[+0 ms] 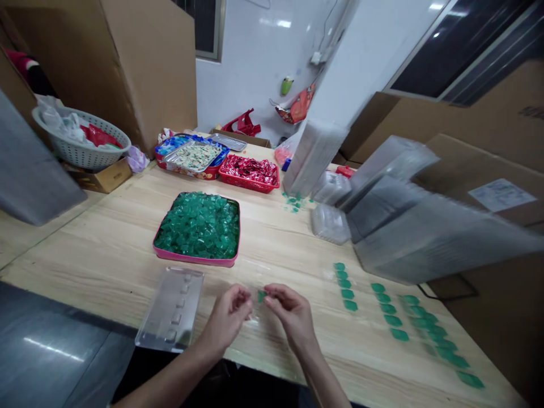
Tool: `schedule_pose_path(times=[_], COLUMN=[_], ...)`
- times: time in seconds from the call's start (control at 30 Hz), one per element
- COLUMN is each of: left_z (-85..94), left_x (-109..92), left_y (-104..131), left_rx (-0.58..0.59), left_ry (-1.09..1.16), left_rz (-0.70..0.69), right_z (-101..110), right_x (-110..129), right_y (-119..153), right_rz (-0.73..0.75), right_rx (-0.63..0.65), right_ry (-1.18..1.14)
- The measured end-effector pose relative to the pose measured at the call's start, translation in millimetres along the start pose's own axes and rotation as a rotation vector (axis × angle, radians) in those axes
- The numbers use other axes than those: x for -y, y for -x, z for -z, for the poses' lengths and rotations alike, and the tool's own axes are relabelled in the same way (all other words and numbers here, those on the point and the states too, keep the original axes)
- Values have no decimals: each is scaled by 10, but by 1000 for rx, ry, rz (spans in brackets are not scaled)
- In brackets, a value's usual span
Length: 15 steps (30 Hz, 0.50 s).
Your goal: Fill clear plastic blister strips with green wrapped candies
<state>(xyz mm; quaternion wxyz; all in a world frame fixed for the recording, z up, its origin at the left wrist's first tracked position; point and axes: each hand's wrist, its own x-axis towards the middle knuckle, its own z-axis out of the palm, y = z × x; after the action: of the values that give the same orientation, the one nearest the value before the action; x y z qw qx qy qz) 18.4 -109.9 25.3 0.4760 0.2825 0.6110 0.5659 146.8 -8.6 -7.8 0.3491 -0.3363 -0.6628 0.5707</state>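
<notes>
Above the table's front part, my right hand [293, 311] is closed in a pinch on a small green translucent piece [261, 296]. My left hand [232, 314] is just to the left, thumb and fingers curled together; whether anything is in them cannot be made out. Something clear and thin, perhaps plastic, shows faintly between and beneath the hands. Left of my left hand lies a clear plastic tray [172, 306] with a row of small square hollows. Beyond the hands stands a pink-rimmed tin [195, 260] heaped with green pieces [199, 224].
At right, rows of green pieces [387, 309] sit in clear trays. Behind them stand stacks of clear plastic trays [395, 226]. Farther back are a red basket [250, 184] of red wrapped pieces and a tray of pale pieces [195, 156]. A colander [80, 153] stands at left.
</notes>
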Motion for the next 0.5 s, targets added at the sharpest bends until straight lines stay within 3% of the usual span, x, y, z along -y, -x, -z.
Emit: schedule_pose_path(times=[0.1,0.2,0.3,0.5], left_z=[-2,-24,-62,-70], left_x=[-17,13,73,106], left_y=[6,24,28,-15], left_rx=[76,229,253,304], left_ry=[-570,-915,-1087,-1178], left_rz=[-263,-368,-363,-340], right_z=[196,264,211,149], right_x=[24,9,-29,3], right_y=[-375,-690,-819,-840], right_rz=[171,311,367,369], right_rx=[44,196,359,491], right_ry=[314,535,717,904])
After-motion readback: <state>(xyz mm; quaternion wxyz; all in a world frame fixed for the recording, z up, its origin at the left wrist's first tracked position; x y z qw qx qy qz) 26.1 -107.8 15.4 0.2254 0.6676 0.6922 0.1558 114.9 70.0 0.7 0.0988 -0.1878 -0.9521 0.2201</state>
